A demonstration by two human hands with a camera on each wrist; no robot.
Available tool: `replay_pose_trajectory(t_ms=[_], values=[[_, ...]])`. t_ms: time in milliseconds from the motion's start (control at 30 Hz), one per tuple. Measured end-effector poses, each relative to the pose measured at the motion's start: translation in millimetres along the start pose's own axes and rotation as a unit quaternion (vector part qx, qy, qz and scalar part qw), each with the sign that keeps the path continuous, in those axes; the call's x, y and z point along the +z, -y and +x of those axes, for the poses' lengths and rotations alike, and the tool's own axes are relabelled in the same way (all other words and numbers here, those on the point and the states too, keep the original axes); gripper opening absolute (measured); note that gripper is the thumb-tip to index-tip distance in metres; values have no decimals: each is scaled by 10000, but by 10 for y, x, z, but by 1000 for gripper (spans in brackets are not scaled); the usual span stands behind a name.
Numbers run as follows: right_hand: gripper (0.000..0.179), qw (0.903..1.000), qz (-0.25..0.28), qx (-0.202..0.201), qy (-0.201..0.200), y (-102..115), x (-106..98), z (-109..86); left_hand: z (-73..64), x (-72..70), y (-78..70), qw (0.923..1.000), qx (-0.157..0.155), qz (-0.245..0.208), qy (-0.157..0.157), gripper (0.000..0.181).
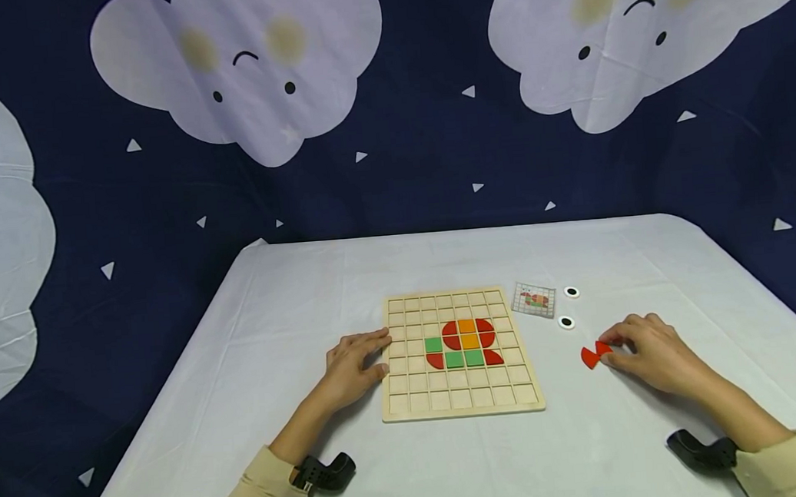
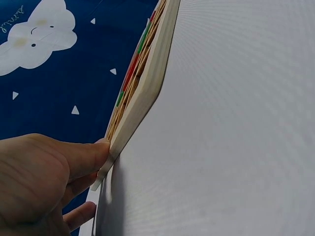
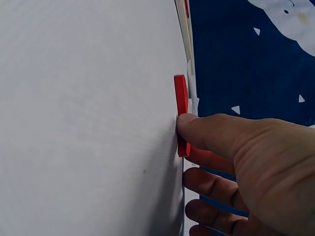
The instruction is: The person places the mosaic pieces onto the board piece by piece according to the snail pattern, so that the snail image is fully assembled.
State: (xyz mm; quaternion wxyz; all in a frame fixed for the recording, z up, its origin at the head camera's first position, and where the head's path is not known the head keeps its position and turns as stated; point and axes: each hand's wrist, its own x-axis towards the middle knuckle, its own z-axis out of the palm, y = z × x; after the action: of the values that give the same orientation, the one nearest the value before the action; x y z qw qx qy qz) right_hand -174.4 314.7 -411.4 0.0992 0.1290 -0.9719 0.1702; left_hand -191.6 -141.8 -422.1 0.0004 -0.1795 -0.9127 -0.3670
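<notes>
A square wooden grid board (image 1: 416,405) lies on the table with red, green and orange tiles set in its cells. My left hand (image 1: 354,365) rests at the board's left edge, fingertips and thumb against it; in the left wrist view the thumb (image 2: 88,160) meets the board's edge (image 2: 142,101). To the right of the board, my right hand (image 1: 648,350) pinches a red quarter-circle tile (image 1: 603,347) between thumb and fingers. A second red quarter-circle tile (image 1: 590,357) lies right beside it. The right wrist view shows the thumb on red tile (image 3: 181,93) edges, low over the cloth.
A small pattern card (image 1: 534,300) with a coloured picture on a grid lies off the board's upper right corner. Close to it are two round white eye tiles (image 1: 566,322) with black centres. White cloth (image 1: 290,287) covers the table, and a dark blue cloud-print curtain (image 1: 428,185) hangs behind.
</notes>
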Motion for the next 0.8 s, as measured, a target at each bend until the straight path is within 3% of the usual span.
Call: replay_pose_trajectory(t_ms=[333, 800], values=[[21, 9997, 235, 87, -47, 110, -46, 76, -5, 0, 1, 10000, 5, -8, -10, 45], [18, 9964, 652, -523, 151, 744, 77, 469, -3, -2, -13, 10000, -21, 74, -38, 45]])
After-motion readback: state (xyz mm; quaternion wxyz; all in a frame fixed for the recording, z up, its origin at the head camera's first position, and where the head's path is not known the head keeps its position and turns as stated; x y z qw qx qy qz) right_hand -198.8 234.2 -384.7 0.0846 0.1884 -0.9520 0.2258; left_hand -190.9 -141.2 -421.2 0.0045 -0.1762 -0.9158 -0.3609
